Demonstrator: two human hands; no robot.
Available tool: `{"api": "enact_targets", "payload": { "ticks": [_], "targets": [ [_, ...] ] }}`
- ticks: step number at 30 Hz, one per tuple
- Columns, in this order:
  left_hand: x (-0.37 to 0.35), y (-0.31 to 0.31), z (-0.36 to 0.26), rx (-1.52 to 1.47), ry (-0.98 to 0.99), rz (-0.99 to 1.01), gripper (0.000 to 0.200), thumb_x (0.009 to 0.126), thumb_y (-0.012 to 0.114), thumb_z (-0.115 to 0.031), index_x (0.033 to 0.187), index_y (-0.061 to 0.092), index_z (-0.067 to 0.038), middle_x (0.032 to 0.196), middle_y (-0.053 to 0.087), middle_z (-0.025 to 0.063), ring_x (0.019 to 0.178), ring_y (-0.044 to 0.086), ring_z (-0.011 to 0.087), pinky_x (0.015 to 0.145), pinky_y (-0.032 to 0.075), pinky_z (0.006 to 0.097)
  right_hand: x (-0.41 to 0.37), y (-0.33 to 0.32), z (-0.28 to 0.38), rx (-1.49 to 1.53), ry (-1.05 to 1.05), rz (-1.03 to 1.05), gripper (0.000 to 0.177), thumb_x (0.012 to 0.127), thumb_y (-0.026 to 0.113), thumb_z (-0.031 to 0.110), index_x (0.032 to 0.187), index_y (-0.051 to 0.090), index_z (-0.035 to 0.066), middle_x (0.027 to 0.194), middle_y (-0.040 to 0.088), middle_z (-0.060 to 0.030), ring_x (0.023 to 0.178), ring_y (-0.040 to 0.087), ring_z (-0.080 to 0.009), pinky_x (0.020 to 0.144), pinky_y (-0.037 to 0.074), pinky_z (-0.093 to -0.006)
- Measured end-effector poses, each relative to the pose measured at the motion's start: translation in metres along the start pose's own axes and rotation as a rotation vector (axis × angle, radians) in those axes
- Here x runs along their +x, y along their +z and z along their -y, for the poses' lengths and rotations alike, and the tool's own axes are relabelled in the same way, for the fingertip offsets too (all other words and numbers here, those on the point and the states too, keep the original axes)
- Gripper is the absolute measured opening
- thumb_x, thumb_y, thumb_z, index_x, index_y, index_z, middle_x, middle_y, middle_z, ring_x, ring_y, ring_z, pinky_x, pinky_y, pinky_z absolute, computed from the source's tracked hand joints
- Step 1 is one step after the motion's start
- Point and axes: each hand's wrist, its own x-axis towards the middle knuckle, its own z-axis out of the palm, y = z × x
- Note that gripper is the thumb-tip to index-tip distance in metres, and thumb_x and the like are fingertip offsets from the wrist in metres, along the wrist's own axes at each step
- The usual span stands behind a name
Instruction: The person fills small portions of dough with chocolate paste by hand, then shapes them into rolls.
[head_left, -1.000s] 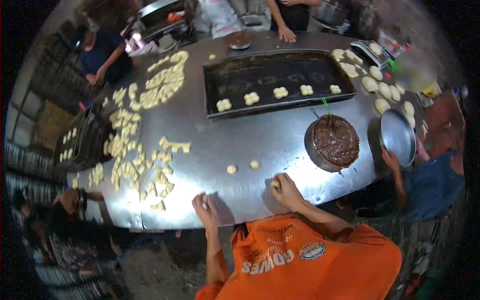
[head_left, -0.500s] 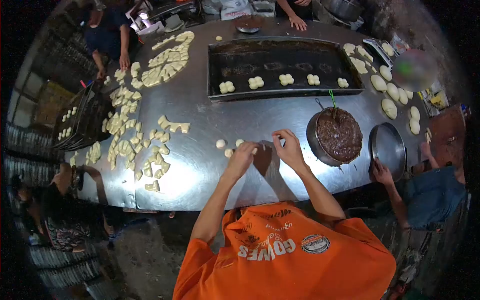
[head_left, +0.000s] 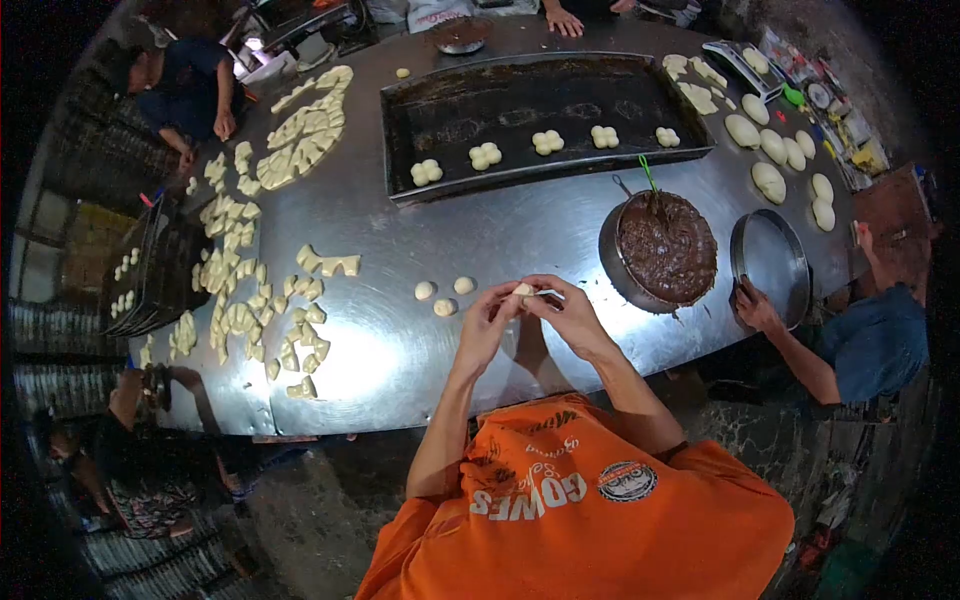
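Note:
Between the fingertips of my left hand [head_left: 485, 328] and my right hand [head_left: 572, 318] is a small pale dough ball [head_left: 523, 289], held just above the steel table. Both hands are closed around it, the fingers partly covering it. To the left of my left hand, three more dough balls [head_left: 445, 307] rest on the metal. The pot of dark brown filling [head_left: 668, 252], with a green-handled utensil [head_left: 648, 175] standing in it, is to the right of my right hand.
Ahead lies a black baking tray [head_left: 540, 185] with a row of clustered dough balls [head_left: 548, 142]. Cut dough pieces [head_left: 240, 275] cover the table's left side. Larger dough lumps [head_left: 769, 181] sit at the right. A co-worker's hand [head_left: 760, 307] touches a round pan [head_left: 770, 262]; other people stand around the table.
My left hand has moved away from the dough balls on the table. My hands have come together, and a dough ball now shows between their fingertips. The whole view has shifted slightly.

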Motion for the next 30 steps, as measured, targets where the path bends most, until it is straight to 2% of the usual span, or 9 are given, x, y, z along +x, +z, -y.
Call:
{"api": "enact_targets", "payload": {
  "ticks": [3,8,11,13,18,22,25,28,30],
  "targets": [
    [-0.005,0.007,0.002,0.014,0.068,-0.041,0.032,0.098,0.062,-0.016,0.125,0.058,0.001,0.117,0.064,0.0101,0.109,0.061,0.018,0.095,0.05,0.0311,-0.001,0.001,0.006,0.221,0.053,0.024,0.038,0.094,0.069,0.018,0.126,0.061,-0.001,0.112,0.063,-0.007,0.098,0.058,-0.0126,0.085,0.049,-0.0257],
    [-0.004,0.017,0.008,0.135,0.157,-0.055,0.028,0.097,0.065,-0.012,0.12,0.058,0.002,0.115,0.063,0.0088,0.106,0.061,0.0164,0.093,0.05,0.0302,-0.007,0.003,0.004,0.208,0.093,-0.044,0.035,0.095,0.068,0.015,0.125,0.061,-0.002,0.114,0.065,-0.0083,0.099,0.06,-0.0129,0.087,0.049,-0.0251],
    [-0.006,0.027,0.007,0.001,0.168,-0.217,0.02,0.097,0.064,-0.013,0.11,0.057,0.0,0.101,0.062,0.0053,0.094,0.06,0.0125,0.084,0.049,0.0274,-0.019,-0.008,-0.003,0.566,0.16,-0.025,0.035,0.095,0.067,0.014,0.127,0.06,0.0,0.113,0.065,-0.0077,0.099,0.061,-0.0148,0.086,0.051,-0.0269],
    [-0.005,0.031,0.008,0.017,0.132,-0.169,0.016,0.097,0.064,-0.012,0.107,0.059,-0.001,0.102,0.062,0.0051,0.094,0.06,0.0126,0.082,0.049,0.0264,-0.024,-0.018,-0.013,0.891,0.271,0.044,0.033,0.096,0.066,0.013,0.127,0.058,0.003,0.114,0.064,-0.0073,0.102,0.062,-0.0169,0.085,0.051,-0.0295],
    [-0.016,0.052,0.008,0.379,0.118,-0.03,0.019,0.099,0.06,-0.017,0.108,0.062,0.0,0.105,0.065,0.0075,0.096,0.062,0.0188,0.081,0.05,0.0299,-0.047,-0.034,-0.016,1.014,0.327,-0.039,0.032,0.096,0.065,0.014,0.126,0.058,0.004,0.115,0.064,-0.0073,0.107,0.062,-0.0173,0.091,0.054,-0.031],
    [-0.016,0.065,-0.001,0.535,0.188,0.089,0.028,0.101,0.057,-0.022,0.117,0.063,-0.001,0.12,0.061,0.0129,0.108,0.061,0.0266,0.085,0.051,0.0343,-0.06,-0.085,-0.004,0.632,0.226,0.036,0.04,0.094,0.067,0.011,0.13,0.054,0.0,0.115,0.066,-0.0114,0.102,0.067,-0.0203,0.083,0.058,-0.0297],
    [-0.013,0.064,-0.002,0.512,0.18,0.088,0.03,0.1,0.057,-0.023,0.121,0.062,-0.002,0.127,0.056,0.0145,0.115,0.058,0.0272,0.089,0.051,0.0351,-0.051,-0.145,0.012,-0.19,-0.066,-0.184,0.028,0.094,0.066,0.012,0.119,0.063,-0.001,0.111,0.07,-0.0119,0.096,0.068,-0.0188,0.082,0.056,-0.0311],
    [-0.007,0.054,0.002,0.521,0.17,0.079,0.03,0.1,0.058,-0.023,0.122,0.063,-0.003,0.129,0.056,0.0146,0.115,0.057,0.0268,0.092,0.05,0.0356,-0.05,-0.168,0.048,-0.824,-0.065,-0.196,0.019,0.096,0.061,0.009,0.113,0.066,0.002,0.107,0.07,-0.0175,0.096,0.068,-0.0278,0.082,0.055,-0.0362],
    [-0.003,0.052,0.002,0.535,0.195,0.073,0.028,0.1,0.057,-0.021,0.119,0.064,-0.002,0.125,0.058,0.0146,0.113,0.059,0.0264,0.091,0.05,0.0353,-0.039,-0.187,0.027,-0.981,-0.154,-0.159,0.019,0.094,0.06,0.008,0.111,0.066,0.002,0.105,0.069,-0.018,0.097,0.067,-0.0315,0.083,0.054,-0.0385]
  ]
}}
